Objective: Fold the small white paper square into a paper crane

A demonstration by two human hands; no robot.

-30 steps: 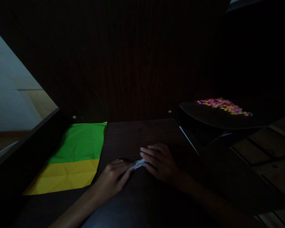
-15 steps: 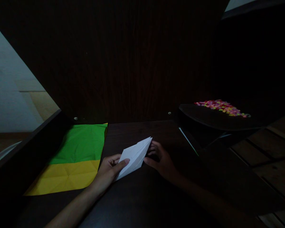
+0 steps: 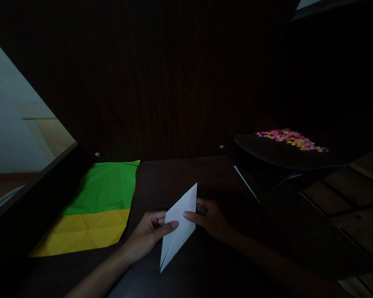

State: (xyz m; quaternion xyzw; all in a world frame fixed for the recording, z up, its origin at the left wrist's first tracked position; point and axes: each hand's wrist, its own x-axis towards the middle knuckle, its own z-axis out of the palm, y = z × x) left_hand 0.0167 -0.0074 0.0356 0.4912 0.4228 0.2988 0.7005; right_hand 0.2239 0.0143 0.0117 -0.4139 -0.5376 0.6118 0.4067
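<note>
A folded white sheet of paper (image 3: 180, 221), shaped like a slim diamond with a crease down its middle, is held between my two hands above the dark tabletop. My left hand (image 3: 152, 229) pinches its left edge, thumb on top and fingers curled behind. On the opposite edge my right hand (image 3: 209, 215) grips the paper the same way, its thumb pressed on the upper face. One point of the diamond is up and away from me; the lower point, split into two layers, is toward me. Fingers behind the paper are partly hidden.
Creased green paper (image 3: 108, 186) and yellow paper (image 3: 83, 234) lie at the left beside a raised dark edge (image 3: 34, 186). A dark panel (image 3: 174, 82) rises behind. Farther right, a rounded shelf (image 3: 267, 157) bears a pile of small colourful pieces (image 3: 294, 138).
The white paper has turned more upright, its lower point swinging toward me. My right hand, which was at its edge with fingers apart, now grips it. My left hand has shifted slightly right.
</note>
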